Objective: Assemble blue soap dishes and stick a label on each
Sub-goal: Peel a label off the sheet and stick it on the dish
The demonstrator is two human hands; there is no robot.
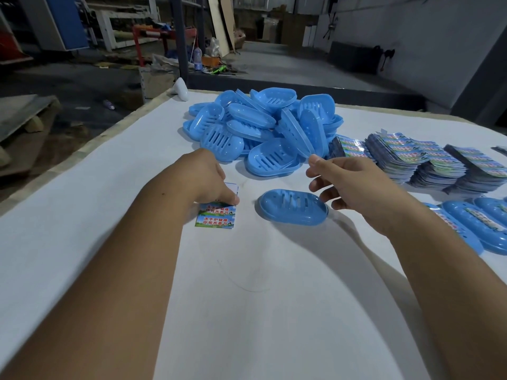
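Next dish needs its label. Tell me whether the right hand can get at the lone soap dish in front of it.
Probably yes: the right hand hovers open just beside the soap dish, with nothing between them.

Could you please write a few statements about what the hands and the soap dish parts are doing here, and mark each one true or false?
1. The left hand touches the small label stack. True.
2. The right hand grips the lone soap dish. False: it hovers beside it, fingers loose.
3. A pile of blue dish parts lies beyond the hands. True.
4. The lone soap dish already bears a label. False: none shows on it.
5. Labelled dishes lie at the right. True.
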